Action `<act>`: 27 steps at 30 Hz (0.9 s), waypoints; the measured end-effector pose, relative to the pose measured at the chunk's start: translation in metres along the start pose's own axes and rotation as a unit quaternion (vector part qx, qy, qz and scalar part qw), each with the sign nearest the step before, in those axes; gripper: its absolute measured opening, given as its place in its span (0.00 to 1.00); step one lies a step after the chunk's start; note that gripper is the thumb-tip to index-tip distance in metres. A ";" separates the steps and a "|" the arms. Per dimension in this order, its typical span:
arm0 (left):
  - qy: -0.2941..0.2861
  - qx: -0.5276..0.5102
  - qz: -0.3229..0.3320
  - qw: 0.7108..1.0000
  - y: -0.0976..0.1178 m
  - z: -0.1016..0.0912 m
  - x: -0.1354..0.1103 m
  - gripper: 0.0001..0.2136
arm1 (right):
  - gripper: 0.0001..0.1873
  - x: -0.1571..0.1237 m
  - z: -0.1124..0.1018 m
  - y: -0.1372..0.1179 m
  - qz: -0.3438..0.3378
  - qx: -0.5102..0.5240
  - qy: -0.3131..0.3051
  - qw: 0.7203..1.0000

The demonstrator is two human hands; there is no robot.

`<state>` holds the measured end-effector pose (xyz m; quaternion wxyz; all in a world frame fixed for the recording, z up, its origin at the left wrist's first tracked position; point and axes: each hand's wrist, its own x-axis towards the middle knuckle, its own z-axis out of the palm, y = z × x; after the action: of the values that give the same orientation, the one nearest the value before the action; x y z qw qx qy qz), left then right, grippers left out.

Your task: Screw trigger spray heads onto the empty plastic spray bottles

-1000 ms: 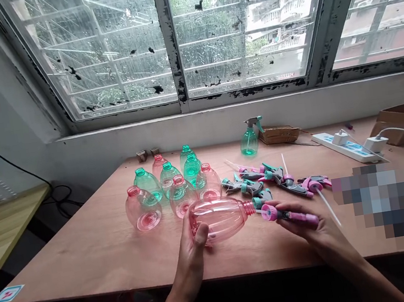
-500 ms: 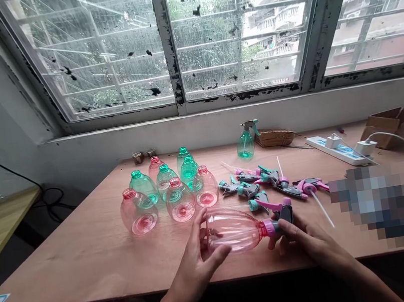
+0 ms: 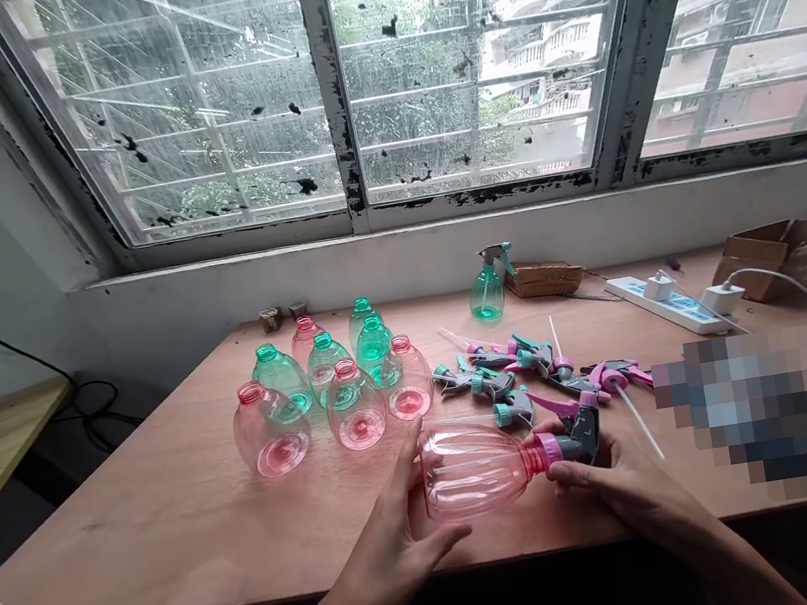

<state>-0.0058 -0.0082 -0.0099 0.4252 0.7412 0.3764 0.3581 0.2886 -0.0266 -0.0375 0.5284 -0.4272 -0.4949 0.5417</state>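
— Where do we have the pink bottle [image 3: 474, 469]?
— Low over the near edge of the worktop [image 3: 178, 518], lying sideways: long axis left to right, neck pointing right.
— And our fingers?
— Our left hand [image 3: 401, 545] cups its base; our right hand [image 3: 613, 484] grips the sprayer head [image 3: 580, 438] on the neck.

L hand [image 3: 400, 536], R hand [image 3: 617, 483]: both curled.
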 end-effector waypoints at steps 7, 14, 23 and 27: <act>-0.047 -0.118 -0.070 0.989 0.010 -0.008 -0.003 0.44 | 0.25 -0.004 0.003 -0.003 0.004 -0.014 -0.004 1.000; -0.038 -0.083 -0.029 0.995 0.008 -0.003 0.001 0.44 | 0.19 -0.002 -0.002 0.002 -0.006 -0.008 -0.011 1.000; -0.013 -0.186 -0.027 0.982 -0.008 0.002 -0.001 0.42 | 0.25 -0.002 -0.001 -0.001 0.018 -0.057 -0.014 0.998; -0.037 -0.103 -0.025 0.994 0.001 0.000 -0.003 0.49 | 0.24 -0.003 -0.003 0.002 0.012 -0.053 -0.017 0.998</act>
<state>-0.0068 -0.0115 -0.0099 0.5220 0.6961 0.3401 0.3568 0.2914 -0.0292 -0.0397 0.4900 -0.4514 -0.5267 0.5280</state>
